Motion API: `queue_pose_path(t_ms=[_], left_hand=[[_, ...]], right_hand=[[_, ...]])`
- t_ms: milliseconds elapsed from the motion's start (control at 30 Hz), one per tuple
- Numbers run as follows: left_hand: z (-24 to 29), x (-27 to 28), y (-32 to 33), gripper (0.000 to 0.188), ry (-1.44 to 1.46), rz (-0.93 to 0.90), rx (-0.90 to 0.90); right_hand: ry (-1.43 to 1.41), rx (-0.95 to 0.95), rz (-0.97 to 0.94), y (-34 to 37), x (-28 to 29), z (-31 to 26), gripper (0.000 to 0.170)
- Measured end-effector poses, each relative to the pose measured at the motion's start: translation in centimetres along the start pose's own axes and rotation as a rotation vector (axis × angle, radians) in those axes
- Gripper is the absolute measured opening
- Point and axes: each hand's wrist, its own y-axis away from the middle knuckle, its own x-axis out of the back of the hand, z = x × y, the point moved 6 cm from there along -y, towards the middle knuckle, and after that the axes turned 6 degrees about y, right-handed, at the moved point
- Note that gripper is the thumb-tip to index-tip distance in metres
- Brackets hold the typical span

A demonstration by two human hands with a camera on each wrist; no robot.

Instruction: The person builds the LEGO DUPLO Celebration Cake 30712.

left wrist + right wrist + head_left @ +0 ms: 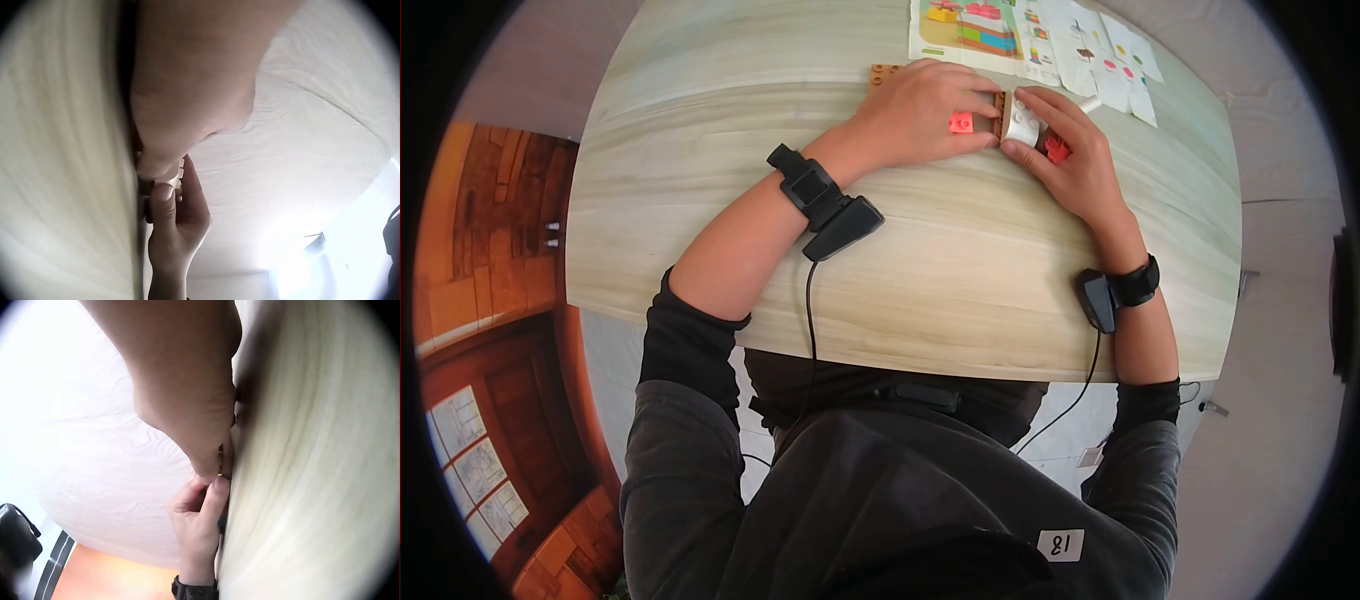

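Observation:
In the head view a white studded building block [1021, 120] stands against a brown studded building block [1001, 113] between the two hands. My left hand [925, 112] pinches the brown block between fingertips and thumb. From the other side my right hand [1080, 150] grips the white block, thumb at its near edge and fingers over its far edge. A red brick [961, 122] lies under the left fingers, and another red piece [1057, 150] sits below the right palm. Both wrist views show the fingertips meeting low over the table, hiding much of the blocks.
Another brown studded brick [884, 75] lies behind the left hand, partly covered by it. A white stick-like piece [1090, 103] shows beyond the right hand. Printed picture sheets [970, 38] lie along the far edge of the wood-grain table [960, 260].

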Motion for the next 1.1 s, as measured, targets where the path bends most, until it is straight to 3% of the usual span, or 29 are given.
queue_pose_path(t_ms=[133,467,633,1000,1100], left_hand=[[-0.4,0.1,0.0,0.033,0.055,0.000,0.088],[-0.3,0.0,-0.3,0.037,0.014,-0.043,0.067],[-0.6,0.1,-0.2,0.042,0.023,-0.013,0.151],[-0.6,0.1,-0.1,0.050,0.006,-0.034,0.113],[-0.3,0.1,-0.1,0.053,-0.004,-0.019,0.095]], right_hand=[[0.020,0.018,-0.004,-0.3,-0.1,-0.5,0.054],[0.057,0.021,0.046,-0.5,0.0,-1.0,0.055],[0.022,-0.041,0.015,-0.8,0.0,-1.3,0.056],[0.056,-0.055,-0.021,-0.7,0.1,-1.0,0.057],[-0.029,-0.168,-0.111,-0.6,0.2,-0.6,0.057]])
